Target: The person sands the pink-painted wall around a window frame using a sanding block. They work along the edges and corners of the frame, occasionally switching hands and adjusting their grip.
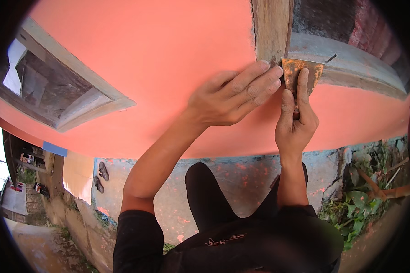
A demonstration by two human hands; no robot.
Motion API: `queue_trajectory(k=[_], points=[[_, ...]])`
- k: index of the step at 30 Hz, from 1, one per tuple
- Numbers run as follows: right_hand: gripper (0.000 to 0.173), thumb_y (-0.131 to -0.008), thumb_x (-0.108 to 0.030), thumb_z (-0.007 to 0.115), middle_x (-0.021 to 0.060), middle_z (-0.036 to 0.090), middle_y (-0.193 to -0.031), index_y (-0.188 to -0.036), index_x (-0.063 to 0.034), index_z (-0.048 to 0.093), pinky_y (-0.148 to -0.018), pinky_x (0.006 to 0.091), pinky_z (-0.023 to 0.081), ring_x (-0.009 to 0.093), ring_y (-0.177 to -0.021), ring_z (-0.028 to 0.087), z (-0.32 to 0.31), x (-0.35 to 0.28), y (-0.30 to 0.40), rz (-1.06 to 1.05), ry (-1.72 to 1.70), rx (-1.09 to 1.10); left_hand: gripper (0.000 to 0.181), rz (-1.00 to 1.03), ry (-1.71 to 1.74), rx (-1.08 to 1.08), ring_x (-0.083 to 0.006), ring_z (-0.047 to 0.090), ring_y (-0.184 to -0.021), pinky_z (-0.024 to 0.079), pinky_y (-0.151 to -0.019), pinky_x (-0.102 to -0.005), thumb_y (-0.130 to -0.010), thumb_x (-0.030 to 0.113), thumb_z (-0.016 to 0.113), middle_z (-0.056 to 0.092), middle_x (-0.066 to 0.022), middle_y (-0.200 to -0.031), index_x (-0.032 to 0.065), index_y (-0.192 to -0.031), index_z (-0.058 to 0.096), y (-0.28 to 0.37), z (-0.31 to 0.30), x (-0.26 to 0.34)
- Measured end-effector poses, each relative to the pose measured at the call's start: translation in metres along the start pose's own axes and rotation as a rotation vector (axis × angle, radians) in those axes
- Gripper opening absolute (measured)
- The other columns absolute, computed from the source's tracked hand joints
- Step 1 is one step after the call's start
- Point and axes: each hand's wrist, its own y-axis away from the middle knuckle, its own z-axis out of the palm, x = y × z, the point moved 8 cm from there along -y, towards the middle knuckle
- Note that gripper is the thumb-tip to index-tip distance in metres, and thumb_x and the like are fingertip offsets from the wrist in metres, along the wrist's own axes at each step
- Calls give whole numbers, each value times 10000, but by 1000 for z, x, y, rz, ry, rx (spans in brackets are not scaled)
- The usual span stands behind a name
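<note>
My right hand (297,116) grips a rusty metal putty knife (294,70), its index finger stretched along the blade and its wide edge pointing up. The blade lies at the lower corner of a wooden window frame (272,30). To its left, my left hand (232,95) is held against the salmon-pink wall (164,51), fingers extended and fingertips near the foot of the upright frame post. That hand holds nothing that I can see. A thin metal hook or nail (331,58) sticks out above the grey sill (348,51), right of the blade.
Another wooden-framed window (99,107) is at the left. Below the wall runs a paint-spattered concrete ledge (171,204), with a pair of sandals (103,171) on its left part. Green plants (358,204) and wooden boards (396,191) lie at the lower right.
</note>
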Motion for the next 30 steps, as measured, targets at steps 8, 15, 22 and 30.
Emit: queue_trajectory(k=[8, 15, 22, 30], points=[[453, -1009, -54, 643, 154, 762, -974, -1453, -10, 563, -612, 239, 491, 57, -693, 561, 5, -3, -1, 6, -36, 16, 315, 17, -13, -11, -142, 644, -1220, 460, -828, -253, -944, 154, 571, 707, 39, -1321, 172, -1215, 731, 2, 3, 1], [459, -1009, -50, 642, 111, 746, -917, -1459, -16, 560, -588, 221, 465, 50, -667, 540, 2, 1, -2, -18, -12, 18, 299, -4, 0, -12, -147, 649, -1217, 478, -797, -250, -935, 137, 573, 708, 34, -1319, 160, -1185, 737, 3, 1, -1], [461, -1004, -35, 638, 35, 645, -771, -1459, -22, 564, -551, 207, 418, 39, -617, 456, 2, 4, 4, 34, -3, 10, 248, 26, -11, 22, -154, 658, -1201, 489, -816, -256, -941, 160, 602, 727, 32, -1275, 155, -1141, 750, 2, 0, 1], [474, -1005, -40, 631, 166, 758, -952, -1472, -33, 551, -613, 246, 506, 90, -681, 618, 7, 1, 10, 2, -14, -1, 237, 29, 7, 28, -152, 657, -1191, 486, -846, -270, -941, 173, 623, 734, 45, -1256, 159, -1140, 751, 3, -2, 2]])
